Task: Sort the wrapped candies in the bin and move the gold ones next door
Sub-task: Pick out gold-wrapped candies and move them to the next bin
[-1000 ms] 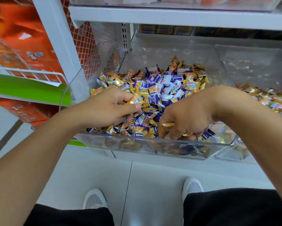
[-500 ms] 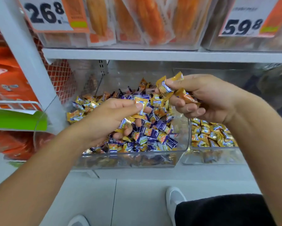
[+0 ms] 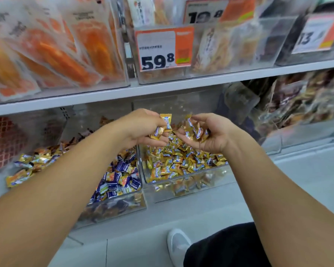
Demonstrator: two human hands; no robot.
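Two clear bins stand side by side on the low shelf. The left bin (image 3: pixel 123 206) holds mixed purple, orange and gold wrapped candies (image 3: pixel 119 176). The right bin (image 3: pixel 189 191) holds gold candies (image 3: pixel 181 160) only. Both hands hover above the right bin. My left hand (image 3: pixel 141 128) pinches a few gold candies (image 3: pixel 165 124) at its fingertips. My right hand (image 3: pixel 210 132) is turned palm up and cups several gold candies (image 3: pixel 195 130), its fingers partly curled around them.
A white shelf edge (image 3: pixel 162 87) runs just above the hands, carrying clear bins of orange snack packs (image 3: pixel 52 47) and a 59.8 price tag (image 3: pixel 162 49). Dark snack bags (image 3: pixel 297 101) fill the right. A white shoe (image 3: pixel 177 245) stands on the grey floor below.
Both hands have risen out of the mixed bin and moved right, over the gold bin. The right hand has turned palm up with its candies. The camera view has tilted up and rightward.
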